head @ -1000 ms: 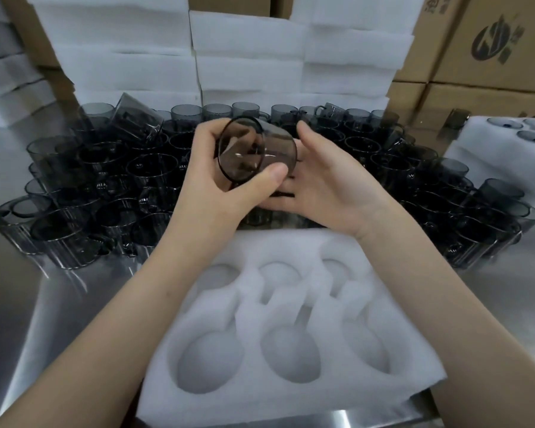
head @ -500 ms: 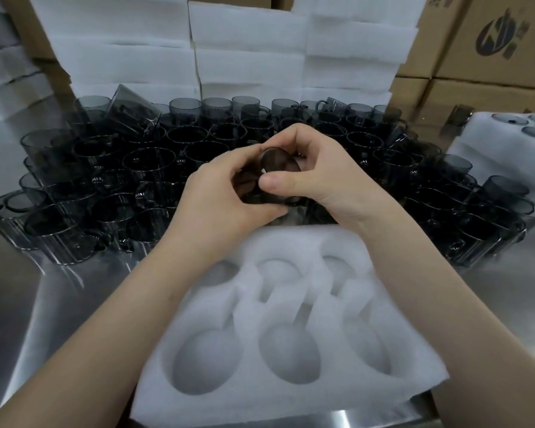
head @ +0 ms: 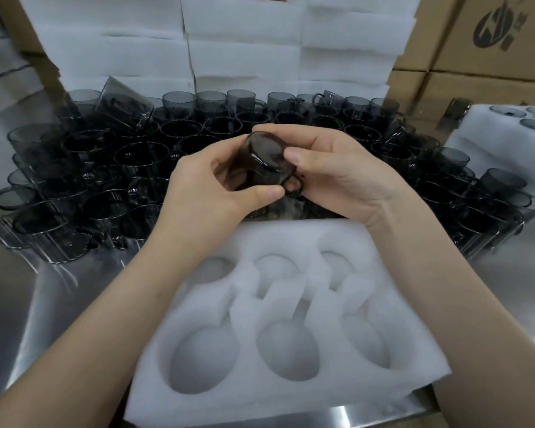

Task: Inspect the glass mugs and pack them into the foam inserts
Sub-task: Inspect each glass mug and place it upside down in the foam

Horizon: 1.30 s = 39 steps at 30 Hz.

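Both hands point(head: 212, 193) point(head: 340, 180) hold mug point(head: 261, 159), carton logo point(head: 496, 27) unclear

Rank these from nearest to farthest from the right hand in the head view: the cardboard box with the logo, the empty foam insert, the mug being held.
1. The held mug: gripped by the right hand itself, with the left hand on its other side.
2. The empty foam insert: on the table just below the hand, toward the person.
3. The cardboard box with the logo: far back, upper right.

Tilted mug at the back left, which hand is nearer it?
Left. The left hand sits right of the tilted mug, toward the camera; the right hand is farther right.
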Each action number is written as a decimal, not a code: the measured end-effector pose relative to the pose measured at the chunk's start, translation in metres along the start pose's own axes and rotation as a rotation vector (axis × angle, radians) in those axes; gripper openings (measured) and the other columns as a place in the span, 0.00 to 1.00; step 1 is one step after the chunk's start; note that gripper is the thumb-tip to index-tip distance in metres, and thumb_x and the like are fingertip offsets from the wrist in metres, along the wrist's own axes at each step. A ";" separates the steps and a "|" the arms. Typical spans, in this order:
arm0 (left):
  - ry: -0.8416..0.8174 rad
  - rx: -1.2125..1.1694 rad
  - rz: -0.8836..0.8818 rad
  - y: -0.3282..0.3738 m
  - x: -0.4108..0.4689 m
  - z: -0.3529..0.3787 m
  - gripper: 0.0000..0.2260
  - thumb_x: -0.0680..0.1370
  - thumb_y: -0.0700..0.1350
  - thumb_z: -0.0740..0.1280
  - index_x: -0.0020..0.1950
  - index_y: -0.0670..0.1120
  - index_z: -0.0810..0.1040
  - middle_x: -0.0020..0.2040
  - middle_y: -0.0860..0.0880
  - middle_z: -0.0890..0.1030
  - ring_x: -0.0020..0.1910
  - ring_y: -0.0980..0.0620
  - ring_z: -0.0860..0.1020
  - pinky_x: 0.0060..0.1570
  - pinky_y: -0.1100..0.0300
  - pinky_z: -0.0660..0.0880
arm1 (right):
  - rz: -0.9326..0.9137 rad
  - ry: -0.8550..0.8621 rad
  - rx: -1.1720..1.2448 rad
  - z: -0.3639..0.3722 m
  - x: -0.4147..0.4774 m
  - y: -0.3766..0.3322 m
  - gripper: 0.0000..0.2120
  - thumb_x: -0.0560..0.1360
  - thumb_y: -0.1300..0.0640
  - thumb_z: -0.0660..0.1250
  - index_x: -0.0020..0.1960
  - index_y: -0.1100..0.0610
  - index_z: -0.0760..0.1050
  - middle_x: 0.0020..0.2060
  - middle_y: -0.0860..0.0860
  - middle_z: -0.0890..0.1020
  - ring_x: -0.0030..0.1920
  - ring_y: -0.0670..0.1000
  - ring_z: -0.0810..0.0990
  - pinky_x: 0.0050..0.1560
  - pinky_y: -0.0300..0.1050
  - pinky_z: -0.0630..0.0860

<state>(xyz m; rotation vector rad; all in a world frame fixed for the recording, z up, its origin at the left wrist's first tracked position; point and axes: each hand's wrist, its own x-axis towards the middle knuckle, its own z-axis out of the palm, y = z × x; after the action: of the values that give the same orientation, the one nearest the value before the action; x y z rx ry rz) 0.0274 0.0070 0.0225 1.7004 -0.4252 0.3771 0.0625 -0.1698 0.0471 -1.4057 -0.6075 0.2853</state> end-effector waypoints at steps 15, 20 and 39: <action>0.042 0.208 -0.005 0.004 -0.001 0.005 0.25 0.62 0.50 0.78 0.57 0.55 0.79 0.51 0.59 0.83 0.52 0.61 0.80 0.57 0.58 0.77 | -0.152 0.352 -0.274 0.010 0.009 0.010 0.08 0.80 0.56 0.63 0.46 0.54 0.79 0.39 0.49 0.82 0.39 0.50 0.77 0.36 0.45 0.74; 0.120 0.017 0.005 0.004 0.000 0.000 0.23 0.67 0.45 0.75 0.61 0.52 0.75 0.54 0.55 0.82 0.54 0.59 0.81 0.52 0.62 0.77 | -0.005 0.322 -0.417 0.001 0.007 0.006 0.20 0.75 0.41 0.63 0.43 0.60 0.75 0.32 0.44 0.77 0.34 0.46 0.76 0.39 0.42 0.75; 0.080 -0.470 -0.206 0.013 0.000 -0.009 0.18 0.75 0.49 0.68 0.62 0.42 0.78 0.56 0.43 0.83 0.48 0.45 0.84 0.43 0.57 0.80 | -0.219 0.008 -0.222 0.009 -0.001 -0.004 0.09 0.80 0.60 0.60 0.46 0.54 0.79 0.28 0.47 0.72 0.26 0.45 0.66 0.29 0.36 0.64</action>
<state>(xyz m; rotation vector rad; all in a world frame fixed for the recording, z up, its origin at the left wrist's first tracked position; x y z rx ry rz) 0.0208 0.0140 0.0348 1.2508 -0.2509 0.1747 0.0562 -0.1631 0.0514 -1.5358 -0.7986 0.0379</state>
